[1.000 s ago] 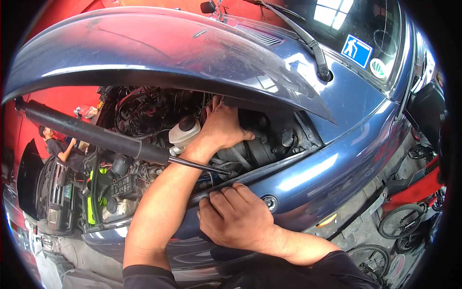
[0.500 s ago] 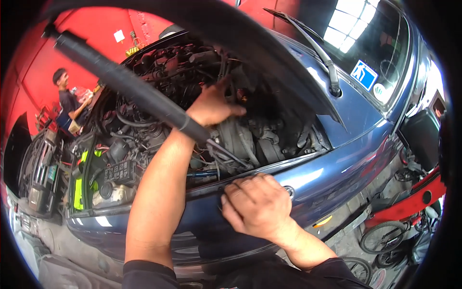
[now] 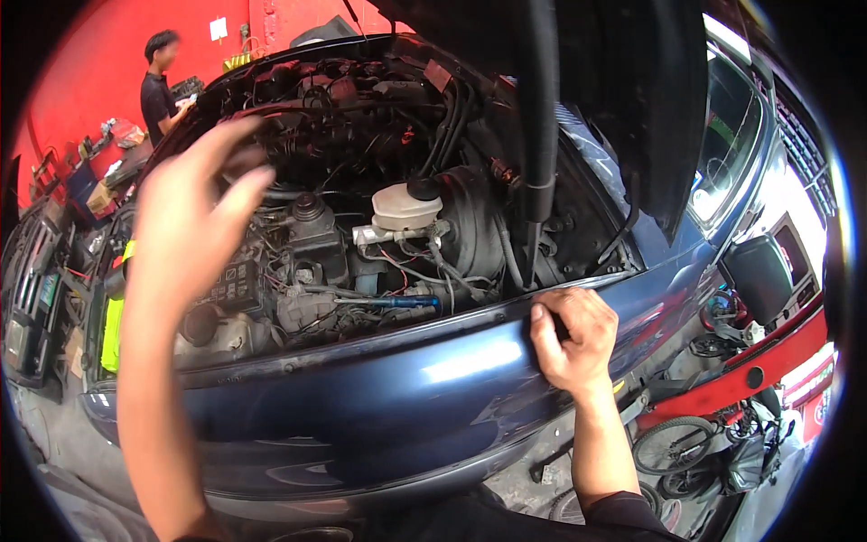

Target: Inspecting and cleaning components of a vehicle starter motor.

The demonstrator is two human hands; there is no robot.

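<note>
On the upper edge of the car's blue front fender (image 3: pixel 379 406), toward its rear end, rests the right hand (image 3: pixel 578 334), fingers curled together in a loose fist. Above the fender's front end hangs the left hand (image 3: pixel 194 208), blurred, fingers curved, thumb spread away from them; its forearm (image 3: pixel 149 388) hides part of the engine bay (image 3: pixel 352 135). Just inside the fender lies a slim blue cylinder (image 3: pixel 411 301), too small to identify. Farther inward sit a whitish brake fluid reservoir (image 3: pixel 406 214) and, beside it, a round black brake booster (image 3: pixel 474 226). Near the right hand, a gas strut (image 3: pixel 540 117) rises from just behind the fender, standing before the bay's rear corner; the raised hood (image 3: pixel 632 99) hides part of the car beyond. Across the bay from the fender, a person (image 3: pixel 161 90) stands by a red wall (image 3: pixel 90 81). On the fender's outer side is a bicycle (image 3: pixel 673 444), near a long red panel (image 3: pixel 722 388).
</note>
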